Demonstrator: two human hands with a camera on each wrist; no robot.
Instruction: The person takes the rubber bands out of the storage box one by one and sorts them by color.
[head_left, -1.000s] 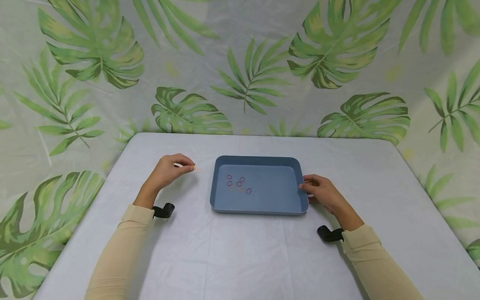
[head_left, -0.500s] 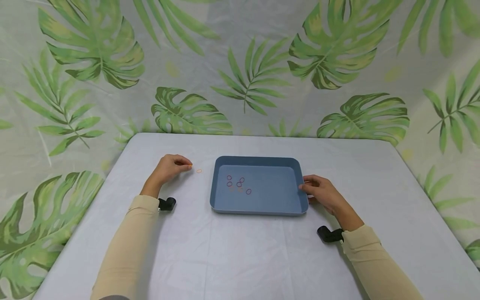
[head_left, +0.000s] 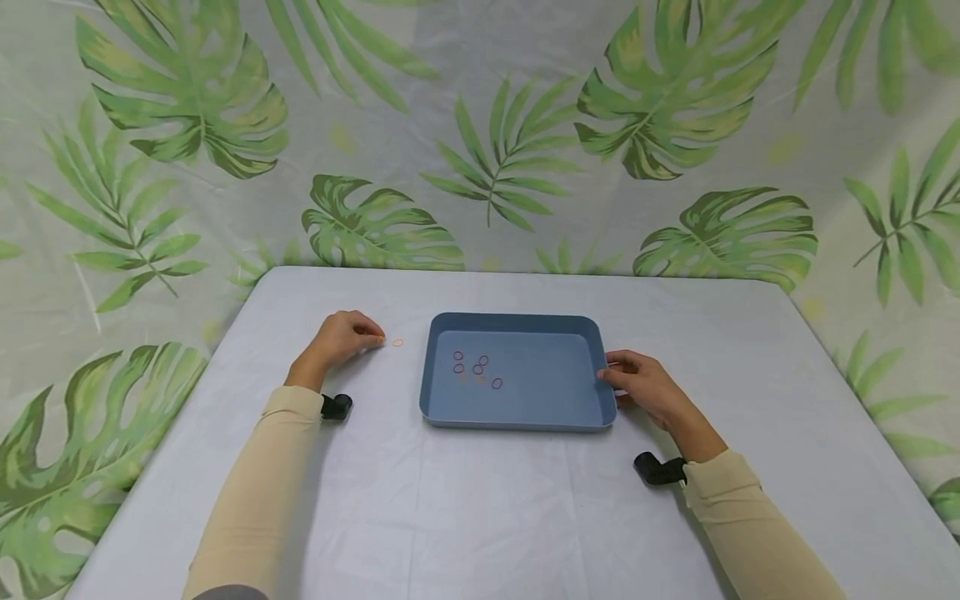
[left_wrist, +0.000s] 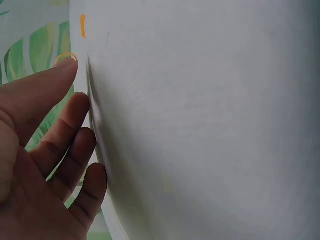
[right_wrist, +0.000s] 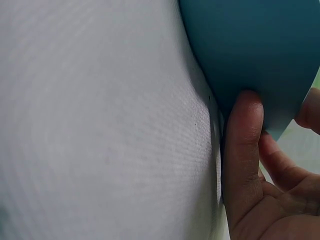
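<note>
My left hand (head_left: 341, 337) is low over the left of the table, thumb and forefinger together. In the left wrist view it pinches a small orange rubber band (left_wrist: 67, 54), its loop showing past the thumb tip. Another orange band (head_left: 398, 342) lies on the cloth just right of those fingertips. My right hand (head_left: 645, 385) grips the right side of a blue-grey rectangular tray (head_left: 517, 419), thumb over the rim, other fingers outside. Several dark red rubber bands (head_left: 497, 383) lie scattered in the left half of the tray, with fainter pale orange ones (head_left: 482, 380) among them.
A white cloth (head_left: 480, 517) covers the table. Behind it hangs a leaf-print sheet (head_left: 495, 167). Black wrist cameras (head_left: 658, 468) stick out inward from both wrists. A grey rounded shape (head_left: 228, 593) shows at the bottom edge, over the left sleeve.
My left hand has drawn back slightly left and lower with the orange band, its forearm shifting right and forward. The right hand and tray have stayed put.
</note>
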